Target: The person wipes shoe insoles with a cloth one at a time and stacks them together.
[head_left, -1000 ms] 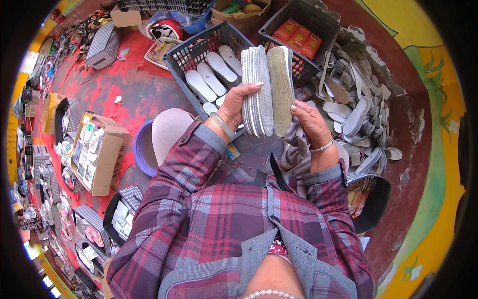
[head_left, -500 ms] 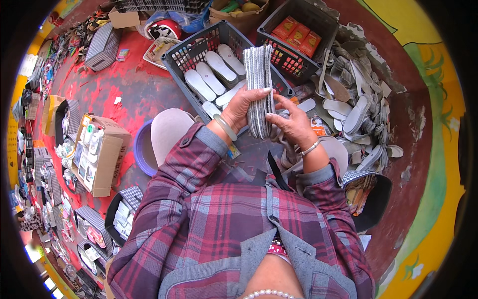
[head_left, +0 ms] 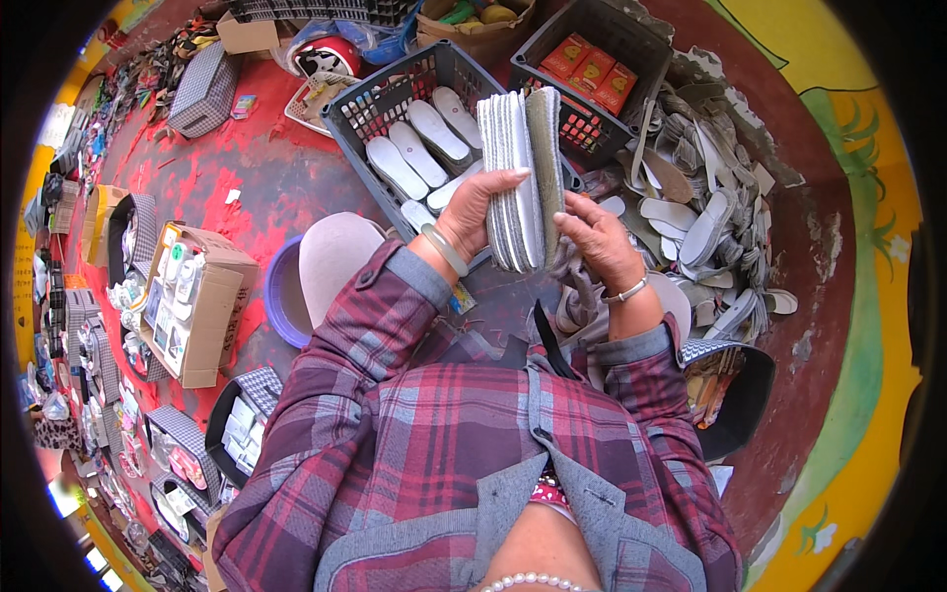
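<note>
A thick stack of white-and-grey shoe soles (head_left: 507, 222) stands on edge in front of me, with my left hand (head_left: 468, 209) wrapped round its left side. My right hand (head_left: 604, 240) pinches the rightmost sole (head_left: 546, 148), which leans away from the stack at the top and shows a greyish-green face. Just beyond, a dark grey plastic crate (head_left: 347, 125) holds several white soles (head_left: 434, 130) lying in rows. The stack covers part of the crate's right side.
A heap of loose soles (head_left: 705, 217) spreads at the right by the wall. Behind it stands another crate (head_left: 533, 69) with red-orange boxes (head_left: 590, 73). Left of my knee is a purple basin (head_left: 286, 296); farther left, a cardboard box (head_left: 225, 296) of small packages. A checked bin (head_left: 735, 395) stands at my right.
The rightmost sole has parted from the stack and tilted to the right in my right hand. My left hand keeps its hold on the stack.
</note>
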The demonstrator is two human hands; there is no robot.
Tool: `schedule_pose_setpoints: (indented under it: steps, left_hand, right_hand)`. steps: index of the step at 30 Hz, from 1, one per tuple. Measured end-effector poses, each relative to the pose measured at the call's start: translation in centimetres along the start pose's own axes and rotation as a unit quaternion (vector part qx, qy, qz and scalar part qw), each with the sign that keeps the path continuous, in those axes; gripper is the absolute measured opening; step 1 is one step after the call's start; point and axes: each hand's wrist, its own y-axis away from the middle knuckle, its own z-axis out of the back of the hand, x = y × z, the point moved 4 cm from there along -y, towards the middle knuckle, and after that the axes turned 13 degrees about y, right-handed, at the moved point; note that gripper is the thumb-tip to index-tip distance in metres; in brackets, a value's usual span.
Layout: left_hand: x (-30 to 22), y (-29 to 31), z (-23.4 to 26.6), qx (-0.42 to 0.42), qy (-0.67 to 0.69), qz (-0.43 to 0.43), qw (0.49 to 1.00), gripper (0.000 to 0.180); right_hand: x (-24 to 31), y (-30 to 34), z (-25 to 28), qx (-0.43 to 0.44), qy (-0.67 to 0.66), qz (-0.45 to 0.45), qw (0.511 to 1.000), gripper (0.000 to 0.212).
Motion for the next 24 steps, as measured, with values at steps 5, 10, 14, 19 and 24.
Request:
schedule_pose_setpoints:
  steps: [5,10,14,19,24]
  left_hand:
    - [0.5,-0.3,0.0,-0.008,-0.101,-0.062,0.993,0.043]
    - [0.1,0.1,-0.3,0.002,-0.078,-0.034,0.996,0.044]
    - [0.0,0.0,-0.3,0.008,0.007,-0.002,1.000,0.051]
    - [0.1,-0.3,-0.9,0.016,0.029,-0.040,0.999,0.059]
    - [1.3,-0.3,-0.2,-0.035,-0.071,-0.090,0.993,0.047]
  right_hand:
    - [-0.1,0.1,-1.0,-0.044,0.233,0.017,0.971,0.058]
    - [-0.3,-0.2,-0.6,0.021,-0.046,-0.022,0.999,0.056]
    - [-0.6,0.0,0.9,0.024,-0.070,-0.009,0.997,0.052]
    - [0.0,0.2,0.4,0.033,-0.050,-0.010,0.998,0.050]
    - [0.7,0.3,-1.7,-0.046,0.387,0.115,0.914,0.055]
